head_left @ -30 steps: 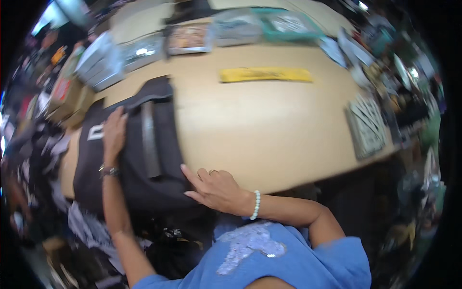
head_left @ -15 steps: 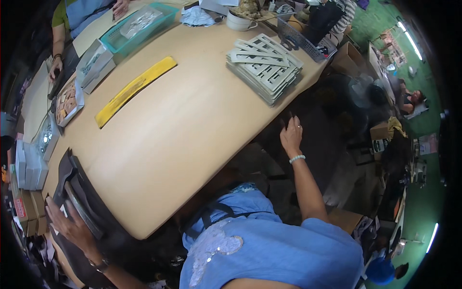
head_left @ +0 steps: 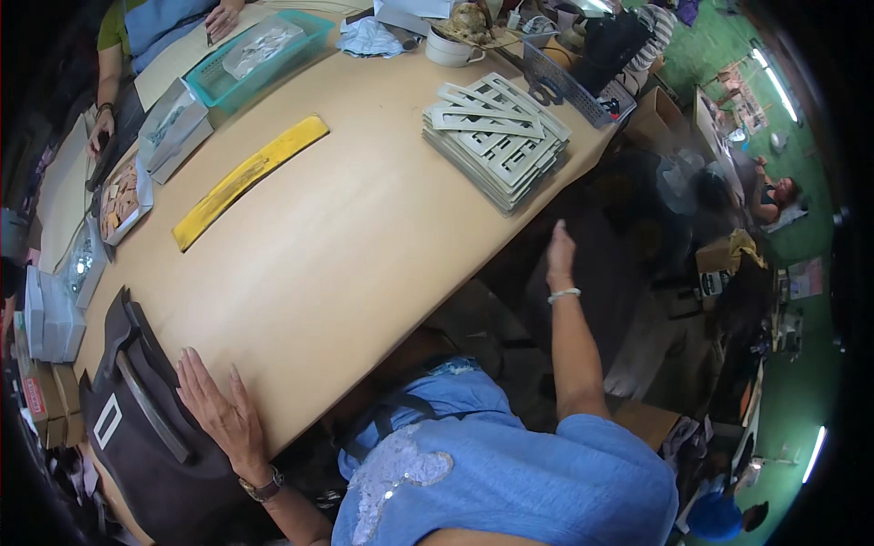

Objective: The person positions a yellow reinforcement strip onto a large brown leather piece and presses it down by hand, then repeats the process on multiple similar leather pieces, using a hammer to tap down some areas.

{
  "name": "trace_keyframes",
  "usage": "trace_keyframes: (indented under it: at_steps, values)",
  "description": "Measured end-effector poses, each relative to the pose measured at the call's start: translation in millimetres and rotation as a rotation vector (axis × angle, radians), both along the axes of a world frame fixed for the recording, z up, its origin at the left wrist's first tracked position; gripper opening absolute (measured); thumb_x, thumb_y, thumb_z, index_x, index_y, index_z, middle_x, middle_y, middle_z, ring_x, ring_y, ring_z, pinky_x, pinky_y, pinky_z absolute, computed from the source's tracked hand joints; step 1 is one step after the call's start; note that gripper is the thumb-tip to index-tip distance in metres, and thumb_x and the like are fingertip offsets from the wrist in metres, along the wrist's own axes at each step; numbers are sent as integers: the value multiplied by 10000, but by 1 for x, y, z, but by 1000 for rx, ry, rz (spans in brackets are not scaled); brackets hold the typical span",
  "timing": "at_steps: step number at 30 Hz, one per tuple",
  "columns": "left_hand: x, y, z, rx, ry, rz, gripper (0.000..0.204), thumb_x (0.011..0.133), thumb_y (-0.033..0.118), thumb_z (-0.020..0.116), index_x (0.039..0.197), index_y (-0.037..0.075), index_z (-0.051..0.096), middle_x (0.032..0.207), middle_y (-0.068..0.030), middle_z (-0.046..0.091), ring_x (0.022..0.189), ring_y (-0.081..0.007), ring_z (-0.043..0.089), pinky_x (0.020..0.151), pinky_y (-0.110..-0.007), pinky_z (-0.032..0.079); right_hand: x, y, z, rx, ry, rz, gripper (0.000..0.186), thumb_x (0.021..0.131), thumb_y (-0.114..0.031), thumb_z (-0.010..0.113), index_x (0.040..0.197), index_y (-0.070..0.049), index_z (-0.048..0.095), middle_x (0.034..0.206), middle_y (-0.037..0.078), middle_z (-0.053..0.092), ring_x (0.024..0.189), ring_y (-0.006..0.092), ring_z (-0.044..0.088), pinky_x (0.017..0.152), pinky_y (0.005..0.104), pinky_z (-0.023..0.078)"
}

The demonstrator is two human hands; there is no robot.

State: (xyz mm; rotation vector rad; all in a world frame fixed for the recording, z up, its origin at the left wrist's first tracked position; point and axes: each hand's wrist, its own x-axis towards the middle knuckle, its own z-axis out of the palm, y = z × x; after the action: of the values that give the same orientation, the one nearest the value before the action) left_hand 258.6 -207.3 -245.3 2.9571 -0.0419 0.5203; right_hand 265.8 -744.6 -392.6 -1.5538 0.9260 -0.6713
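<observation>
The black bag [head_left: 137, 428] lies flat at the near left corner of the tan surface [head_left: 364, 246]. The left hand [head_left: 217, 409] rests on it, fingers spread, not gripping. A second ago both hands pressed the bag. Now the right hand [head_left: 559, 257] has left it and reaches out past the surface's edge, open and empty, near the stack of grey frames [head_left: 496, 136]. So only one hand keeps the bag down. What the right hand reaches for is too dark to see. The bag's far end is cut off.
</observation>
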Motion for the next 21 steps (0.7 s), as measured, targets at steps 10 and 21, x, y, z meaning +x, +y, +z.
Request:
trace_keyframes:
  at_steps: [10,21]
  values:
    - [-10,-59,19,-821,66,-314,621,851,260,592,1360,-29,382,1390,-197,416,1311,-334,356,1085,-427,252,-39,15,157,412,-792,66,515,981,-361,368,1279,47,473,1324,166,480,1226,248,451,1062,324,311]
    - [7,-115,-14,-1711,295,-236,726,815,30,644,1408,-56,233,1372,-187,385,1258,-239,390,1050,-324,307,113,322,206,489,-577,1127,542,981,-343,373,1328,73,401,1405,212,378,1318,282,347,1096,326,243]
